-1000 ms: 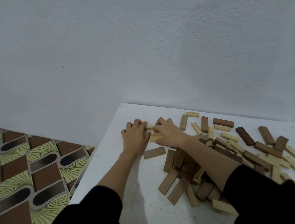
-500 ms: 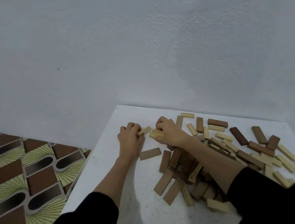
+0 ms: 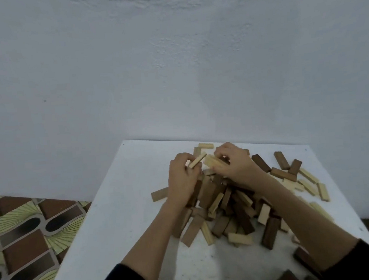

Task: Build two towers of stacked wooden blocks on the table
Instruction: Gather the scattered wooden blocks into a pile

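- Left hand raised, fingers curled, pinching a pale block.
- Right hand close beside, fingers curled round another block.
- Both forearms bare, dark sleeves pushed back.

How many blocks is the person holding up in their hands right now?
2. The left hand pinches one light block; the right hand holds another light block beside it. Fingers may hide more.

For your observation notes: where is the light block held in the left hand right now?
In the head view, the light block is pinched in the left hand above the pile's far end, just left of the right hand.
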### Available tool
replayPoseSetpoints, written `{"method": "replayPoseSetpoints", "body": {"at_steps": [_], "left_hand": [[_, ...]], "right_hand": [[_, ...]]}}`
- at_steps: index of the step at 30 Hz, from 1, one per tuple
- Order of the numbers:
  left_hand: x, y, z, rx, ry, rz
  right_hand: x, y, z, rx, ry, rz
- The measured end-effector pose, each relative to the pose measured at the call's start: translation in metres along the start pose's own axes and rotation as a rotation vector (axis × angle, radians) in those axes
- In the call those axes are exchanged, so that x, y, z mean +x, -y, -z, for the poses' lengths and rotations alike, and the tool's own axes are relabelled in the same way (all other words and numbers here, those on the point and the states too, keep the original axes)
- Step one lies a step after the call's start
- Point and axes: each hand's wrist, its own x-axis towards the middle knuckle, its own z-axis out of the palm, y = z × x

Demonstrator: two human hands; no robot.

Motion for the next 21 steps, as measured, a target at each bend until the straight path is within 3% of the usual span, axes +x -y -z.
{"method": "replayPoseSetpoints", "body": {"at_steps": [4, 8, 12, 17, 21], "left_hand": [[-0.022, -0.007, -0.015, 0.079, 0.173, 0.009], [-0.038, 0.003, -0.015, 0.295, 0.291, -0.125], [-0.041, 0.005, -0.01, 0.214, 0.317, -0.132], [-0.045, -0.002, -0.002, 0.11, 0.356, -0.041], [-0.047, -0.007, 0.003, 0.055, 0.371, 0.019]], "right_hand": [[-0.039, -0.019, -0.008, -0.086, 0.033, 0.072], [-0.064, -0.025, -0.025, -0.325, 0.097, 0.175], [-0.07, -0.022, -0.031, -0.517, 0.102, 0.147], [-0.071, -0.022, -0.03, -0.476, 0.171, 0.099], [-0.074, -0.022, -0.03, -0.396, 0.124, 0.091]]}}
